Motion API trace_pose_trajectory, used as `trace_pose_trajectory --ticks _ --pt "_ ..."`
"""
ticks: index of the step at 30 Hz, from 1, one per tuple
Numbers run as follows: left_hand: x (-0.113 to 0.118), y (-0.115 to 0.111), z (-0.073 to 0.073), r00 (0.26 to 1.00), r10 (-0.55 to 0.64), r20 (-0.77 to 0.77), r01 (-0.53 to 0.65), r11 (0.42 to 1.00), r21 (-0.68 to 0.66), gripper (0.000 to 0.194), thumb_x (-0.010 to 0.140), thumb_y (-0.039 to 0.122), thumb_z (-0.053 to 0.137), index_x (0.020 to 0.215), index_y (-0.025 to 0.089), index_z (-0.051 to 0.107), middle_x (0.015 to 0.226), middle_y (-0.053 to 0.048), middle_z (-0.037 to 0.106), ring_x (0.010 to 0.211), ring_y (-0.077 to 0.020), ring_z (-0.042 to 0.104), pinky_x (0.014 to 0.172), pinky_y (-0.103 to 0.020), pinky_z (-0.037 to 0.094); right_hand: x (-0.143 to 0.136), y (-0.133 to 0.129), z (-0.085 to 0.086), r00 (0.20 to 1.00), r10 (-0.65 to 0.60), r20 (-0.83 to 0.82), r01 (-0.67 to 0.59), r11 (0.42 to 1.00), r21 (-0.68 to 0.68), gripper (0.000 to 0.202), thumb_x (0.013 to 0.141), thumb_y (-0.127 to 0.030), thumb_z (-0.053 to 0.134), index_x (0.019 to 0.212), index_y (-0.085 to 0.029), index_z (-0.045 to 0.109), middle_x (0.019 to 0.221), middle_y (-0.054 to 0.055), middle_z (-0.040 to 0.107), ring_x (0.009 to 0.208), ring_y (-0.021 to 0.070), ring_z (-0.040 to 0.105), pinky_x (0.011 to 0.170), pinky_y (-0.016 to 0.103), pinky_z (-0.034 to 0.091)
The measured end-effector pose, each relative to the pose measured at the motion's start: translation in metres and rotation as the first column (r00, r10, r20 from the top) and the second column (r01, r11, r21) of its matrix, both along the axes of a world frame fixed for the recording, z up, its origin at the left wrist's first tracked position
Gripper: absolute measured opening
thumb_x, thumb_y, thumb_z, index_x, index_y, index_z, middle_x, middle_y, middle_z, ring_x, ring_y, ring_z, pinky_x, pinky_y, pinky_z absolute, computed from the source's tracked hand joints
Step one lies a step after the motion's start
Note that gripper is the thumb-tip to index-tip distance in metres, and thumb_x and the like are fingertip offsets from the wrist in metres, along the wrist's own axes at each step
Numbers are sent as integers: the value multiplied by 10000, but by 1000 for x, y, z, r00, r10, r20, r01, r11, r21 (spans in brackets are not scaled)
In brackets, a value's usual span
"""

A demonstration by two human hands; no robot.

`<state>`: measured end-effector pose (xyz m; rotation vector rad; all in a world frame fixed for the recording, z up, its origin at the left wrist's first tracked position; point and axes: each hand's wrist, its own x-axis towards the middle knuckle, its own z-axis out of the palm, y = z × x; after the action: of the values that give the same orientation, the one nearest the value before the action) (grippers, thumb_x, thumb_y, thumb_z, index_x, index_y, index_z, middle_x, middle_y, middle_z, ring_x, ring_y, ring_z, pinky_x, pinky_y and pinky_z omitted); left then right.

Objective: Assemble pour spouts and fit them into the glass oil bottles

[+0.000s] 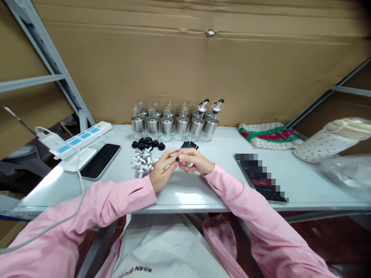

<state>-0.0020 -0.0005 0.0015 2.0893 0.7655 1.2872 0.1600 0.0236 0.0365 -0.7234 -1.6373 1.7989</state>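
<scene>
My left hand (pixel 162 170) and my right hand (pixel 197 160) meet above the table's front middle. Between their fingertips shows a small black part (pixel 177 158), pinched by both; its exact kind is too small to tell. Something pale, partly covered by my right fingers, shows just under them. Beside my left hand lies a pile of silver-white pourer spouts (pixel 142 161). Behind it sit several black ribbed stoppers (pixel 148 143). A row of short black levers (pixel 189 145) lies just beyond my right hand.
Glass bottles with steel sleeves (pixel 167 125) stand in rows at the back; two at right carry pourers (pixel 203 107). Left are a phone (pixel 100 161) and power strip (pixel 82 139). Right are a dark flat item (pixel 257 177), patterned cloth (pixel 268 135) and dotted tumbler (pixel 321 141).
</scene>
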Motion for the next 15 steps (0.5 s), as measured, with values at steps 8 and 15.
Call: trace_pose_trajectory --ticks 8,15 --pt "5 -7 -3 997 -34 76 48 982 -183 414 890 316 413 1291 256 328 1250 -103 365 898 -128 537 799 -298 453 9 6 12 942 -179 -285 190 982 10 346 692 -357 577 485 -174 369 382 -62 331 360 41 277 395 201 213" --pt "5 -7 -4 996 -61 71 76 966 -245 292 881 331 413 1150 218 417 1148 -79 392 884 -137 511 756 -282 435 11 12 21 808 -476 -348 530 845 75 357 733 -397 548 520 -183 358 418 -64 354 389 54 318 418 208 283"
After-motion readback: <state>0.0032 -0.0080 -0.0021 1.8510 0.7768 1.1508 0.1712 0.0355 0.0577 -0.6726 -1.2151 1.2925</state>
